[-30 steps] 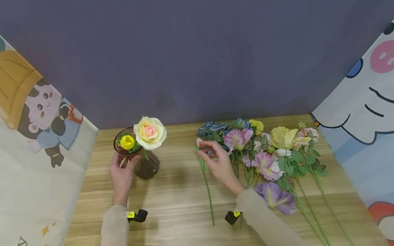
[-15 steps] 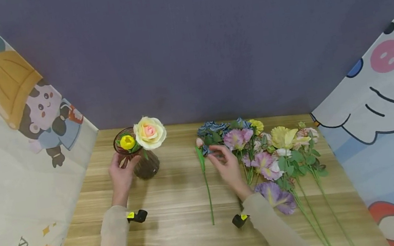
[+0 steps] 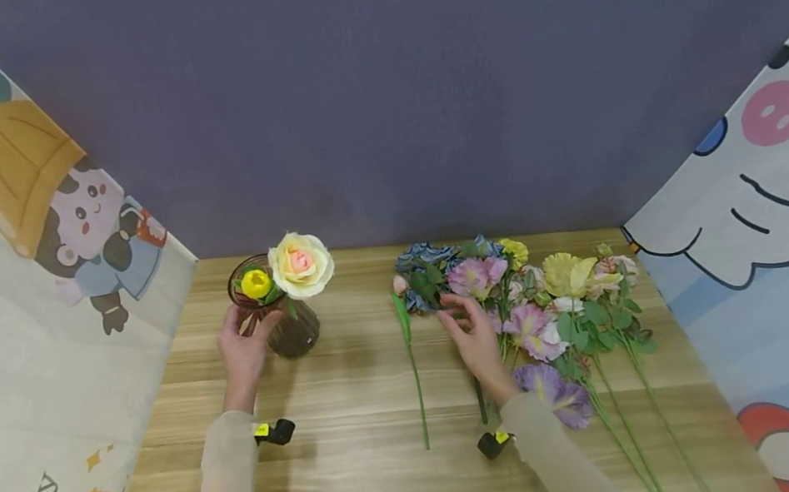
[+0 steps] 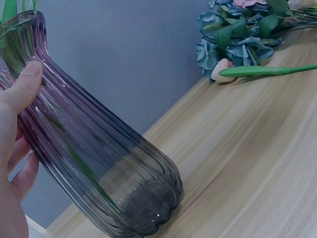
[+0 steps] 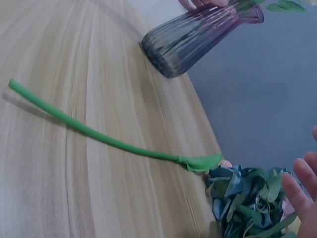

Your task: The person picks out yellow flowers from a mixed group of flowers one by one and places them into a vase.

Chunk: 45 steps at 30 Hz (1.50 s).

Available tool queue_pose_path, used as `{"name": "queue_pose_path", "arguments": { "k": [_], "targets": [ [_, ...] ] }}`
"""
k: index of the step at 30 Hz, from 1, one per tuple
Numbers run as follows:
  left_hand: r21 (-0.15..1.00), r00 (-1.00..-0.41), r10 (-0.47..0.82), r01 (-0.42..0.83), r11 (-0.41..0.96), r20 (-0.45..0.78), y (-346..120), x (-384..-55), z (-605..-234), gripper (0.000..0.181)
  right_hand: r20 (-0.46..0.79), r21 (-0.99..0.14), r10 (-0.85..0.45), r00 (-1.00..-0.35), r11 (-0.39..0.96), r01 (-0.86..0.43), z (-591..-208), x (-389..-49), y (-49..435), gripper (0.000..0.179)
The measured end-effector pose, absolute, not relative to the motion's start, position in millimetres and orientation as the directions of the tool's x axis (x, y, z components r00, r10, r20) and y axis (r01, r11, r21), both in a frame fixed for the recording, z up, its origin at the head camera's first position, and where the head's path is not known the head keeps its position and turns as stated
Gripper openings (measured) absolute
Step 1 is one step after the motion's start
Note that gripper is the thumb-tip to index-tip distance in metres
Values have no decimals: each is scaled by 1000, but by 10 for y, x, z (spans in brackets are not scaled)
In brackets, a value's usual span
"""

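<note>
My left hand (image 3: 246, 352) grips the neck of a ribbed glass vase (image 4: 104, 148), purple at the top and greyish below. A yellow tulip (image 3: 255, 284) and a large cream rose (image 3: 301, 265) stand in it. To the right, a pink tulip (image 3: 400, 285) with a green stem (image 5: 99, 135) lies on the table, its bud beside blue flowers (image 5: 233, 191). My right hand (image 3: 478, 343) hovers at the near side of those blue flowers, its fingers loosely bent with nothing between them. In the right wrist view only its fingertips (image 5: 297, 193) show at the right edge.
Purple irises (image 3: 538, 331), a yellow flower (image 3: 567, 276) and pale pink roses spread over the right of the wooden table (image 3: 363, 452), long stems towards me. A dark wall (image 3: 374, 97) rises behind; printed panels flank both sides.
My right hand has let go of the pink tulip, which stays on the table, and has moved right to the blue flowers. The left hand keeps its grip on the vase.
</note>
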State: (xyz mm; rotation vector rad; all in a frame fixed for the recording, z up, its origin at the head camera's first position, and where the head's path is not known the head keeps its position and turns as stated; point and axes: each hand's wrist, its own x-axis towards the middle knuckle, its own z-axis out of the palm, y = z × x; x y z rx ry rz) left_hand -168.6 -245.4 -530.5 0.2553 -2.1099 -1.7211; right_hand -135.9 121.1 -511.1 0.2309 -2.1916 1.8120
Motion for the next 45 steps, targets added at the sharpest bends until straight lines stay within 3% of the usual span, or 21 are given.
{"name": "queue_pose_path", "arguments": {
  "k": [23,38,45],
  "targets": [
    [968,-900,-387,123,217,202,-2450,-1696,-5311,50,173,-984,240,-955,83,-157,-5435,-1303,1693,28],
    [968,-900,-386,122,219,201,-2454,-1707,-5335,50,183,-966,350,-918,237,-102,-5517,-1207,1788,25],
    [971,-905,-384,109,213,186,-2454,-1709,-5318,52,238,-954,386,-891,264,-141,-5556,-1195,1812,22]
  ]
}}
